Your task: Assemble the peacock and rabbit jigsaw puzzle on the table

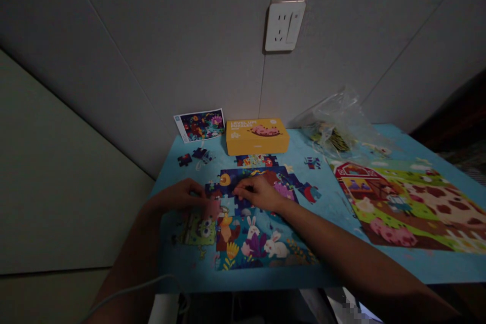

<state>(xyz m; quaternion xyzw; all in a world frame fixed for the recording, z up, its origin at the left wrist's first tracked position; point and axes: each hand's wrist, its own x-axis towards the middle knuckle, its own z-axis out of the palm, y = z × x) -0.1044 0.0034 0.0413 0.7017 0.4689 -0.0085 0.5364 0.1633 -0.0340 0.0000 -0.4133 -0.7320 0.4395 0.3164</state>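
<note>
A partly joined jigsaw puzzle [261, 258] with white rabbits, a fox and flowers lies on the blue table. My left hand [186, 195] is at its left edge, thumb and fingers closed at a dark puzzle piece [213, 188]. Over the puzzle's upper middle, my right hand [260, 192] rests with thumb and forefinger pinched together; whatever lies between those fingertips is hidden. Just below the hands a gap in the puzzle shows the light blue table. A joined strip of pieces [256, 160] lies above the puzzle, and a piece with red [312, 193] lies to its right.
A yellow puzzle box [257, 136] and a picture card [201, 125] stand against the wall. Loose pieces [185, 160] lie at the left, others [312, 163] at the right. A farm puzzle [413, 207] and a clear plastic bag [337, 126] occupy the right side. A pale cable [144, 285] crosses my left forearm.
</note>
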